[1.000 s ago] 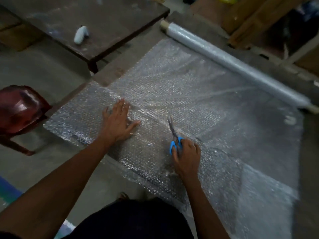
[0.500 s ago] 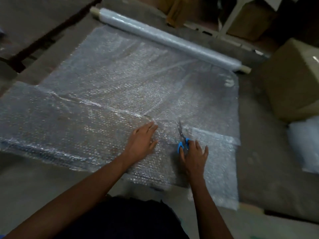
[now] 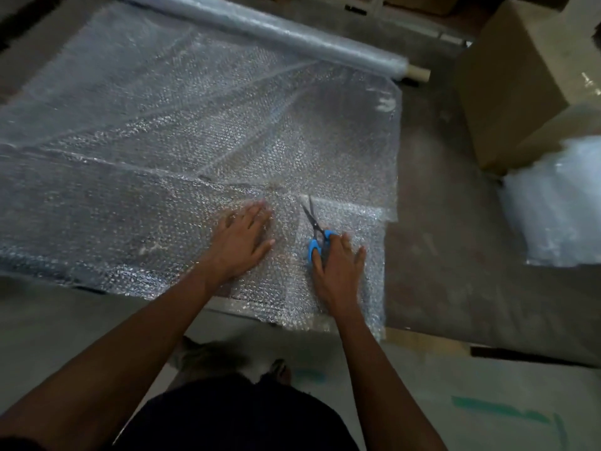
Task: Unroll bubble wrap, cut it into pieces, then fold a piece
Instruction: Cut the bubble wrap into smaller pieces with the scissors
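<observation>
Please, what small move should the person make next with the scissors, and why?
Probably close the scissors and push them forward: the right hand holds them with blades open on the bubble wrap, the left hand presses the sheet flat beside them, and uncut wrap lies ahead toward the roll.

A dark, scuffed counter [image 3: 455, 271] carries a wide sheet of bubble wrap [image 3: 162, 125] spread flat, with its roll [image 3: 276, 30] lying along the far edge. A cardboard box [image 3: 514, 76] and a pale plastic bundle [image 3: 559, 203] sit at the right.
</observation>
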